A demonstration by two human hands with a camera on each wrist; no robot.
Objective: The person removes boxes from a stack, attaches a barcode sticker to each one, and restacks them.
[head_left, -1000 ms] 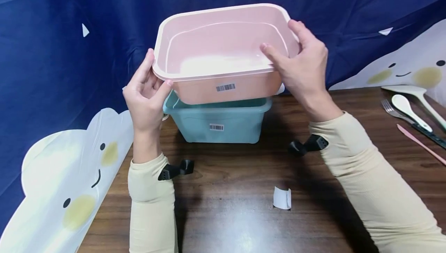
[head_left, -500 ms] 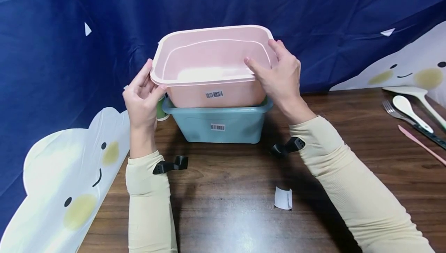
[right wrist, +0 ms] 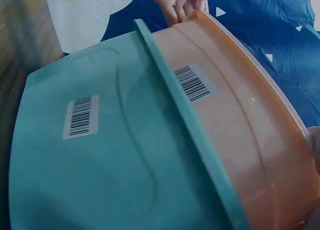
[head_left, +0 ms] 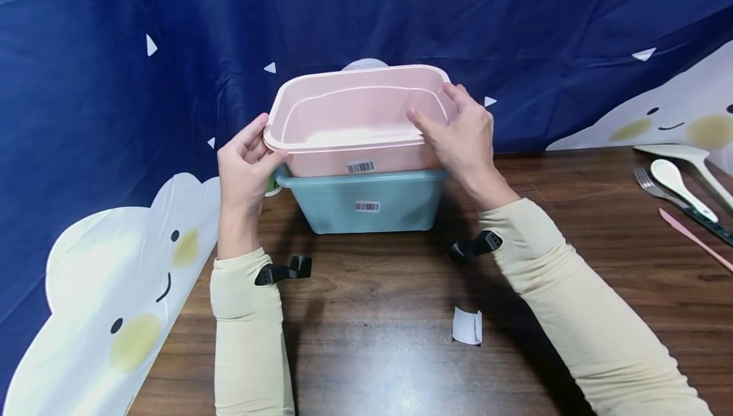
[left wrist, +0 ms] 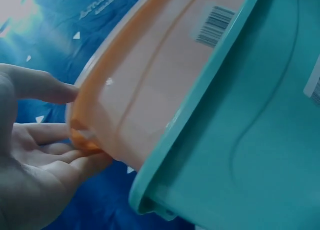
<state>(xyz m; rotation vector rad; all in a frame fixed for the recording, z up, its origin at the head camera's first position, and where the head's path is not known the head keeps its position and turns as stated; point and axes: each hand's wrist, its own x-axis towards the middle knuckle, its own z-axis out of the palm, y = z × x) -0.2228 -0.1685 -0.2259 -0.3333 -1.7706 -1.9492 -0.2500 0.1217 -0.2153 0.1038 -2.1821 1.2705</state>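
A pink plastic basin [head_left: 361, 114] sits partly inside a teal basin [head_left: 366, 196], its rim tilted and standing above the teal one. My left hand [head_left: 245, 165] grips the pink basin's left rim, thumb near the front corner and fingers under the edge. On the opposite end, my right hand [head_left: 460, 139] holds the right rim, with the thumb reaching over the inside. In the left wrist view, the pink wall [left wrist: 145, 89] goes down behind the teal rim [left wrist: 185, 109]. Barcode labels mark both basins, as the right wrist view shows on the teal side [right wrist: 81, 117].
A green and white object [head_left: 273, 186], mostly hidden, stands behind the left hand. A small curled white paper [head_left: 467, 325] lies on the wooden table [head_left: 366, 289]. At right are a fork [head_left: 658, 187], a white spoon [head_left: 681, 188], a pink knife [head_left: 695, 238] and a white long-handled utensil [head_left: 695, 158].
Both hands have lowered the pink basin into the teal basin, the right hand also moving left. Less of the pink front wall now shows above the teal rim.
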